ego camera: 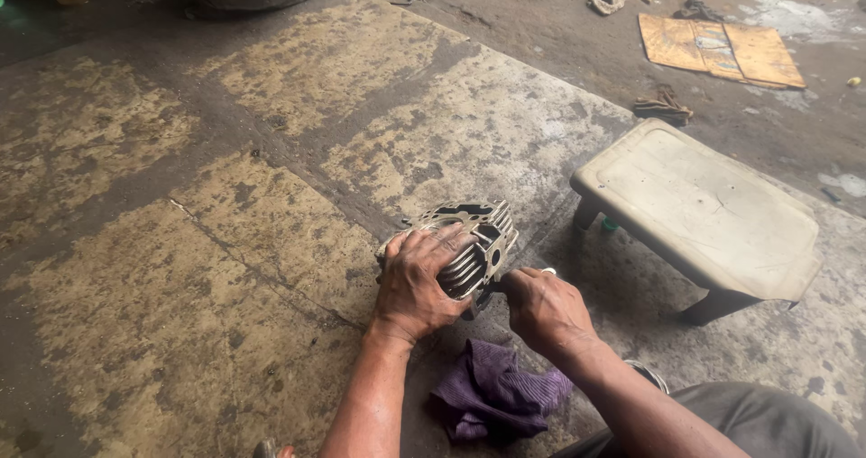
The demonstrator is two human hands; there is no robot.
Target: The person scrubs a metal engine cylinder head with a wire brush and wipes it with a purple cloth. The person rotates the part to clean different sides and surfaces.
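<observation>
Fingers [439, 252] of left hand [417, 286] wrapped over finned engine cylinder [476, 241], pinning it on concrete floor [225, 241]. Right hand [541, 309] fisted just right of it, gripping small dark tool against its side. Purple rag [496, 395] nearer, stool [704, 214] well right.

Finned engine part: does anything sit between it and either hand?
Nothing visible does. The left hand lies directly over the finned engine part, gripping its fins. The right hand is closed at the part's lower right edge; whether it holds a small tool there is unclear. The purple rag lies below both.
</observation>
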